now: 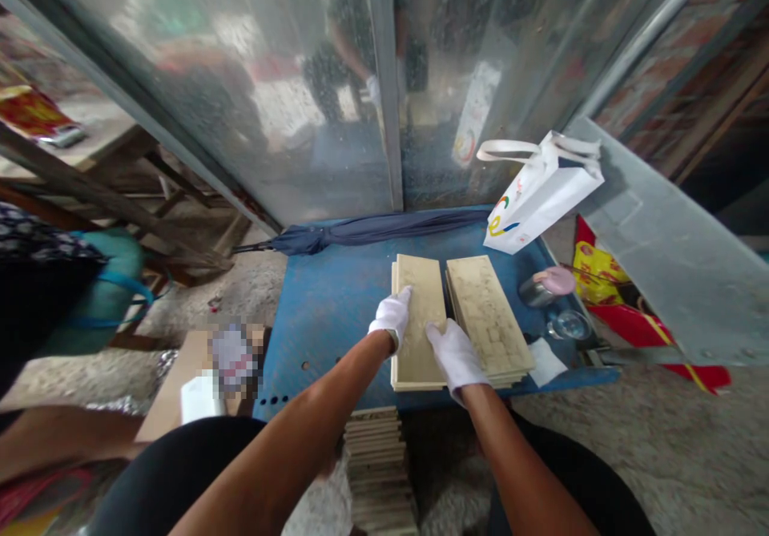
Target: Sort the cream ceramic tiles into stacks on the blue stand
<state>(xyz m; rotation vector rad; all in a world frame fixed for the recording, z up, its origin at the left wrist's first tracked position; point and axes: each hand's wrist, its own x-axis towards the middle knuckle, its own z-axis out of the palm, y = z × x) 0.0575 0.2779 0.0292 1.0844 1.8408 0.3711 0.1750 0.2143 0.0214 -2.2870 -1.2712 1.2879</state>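
Observation:
Two short stacks of flat, cream-coloured rectangular boards lie side by side on a blue table (324,312). My left hand (392,316), in a white glove, holds the left edge of the left stack's top board (419,352), its fingers reaching onto the face. At the opposite long edge, my right hand (457,356), also gloved, grips the board with the thumb on top. Its other fingers are partly hidden in the gap beside the right stack (489,312), whose top board has dark smudges.
A folded dark umbrella (384,230) lies along the table's back, below a metal sheet wall. To the right are a white paper bag (541,191), a pink-lidded cup (546,286) and a glass jar (569,325). More boards (378,464) are piled below, between my legs.

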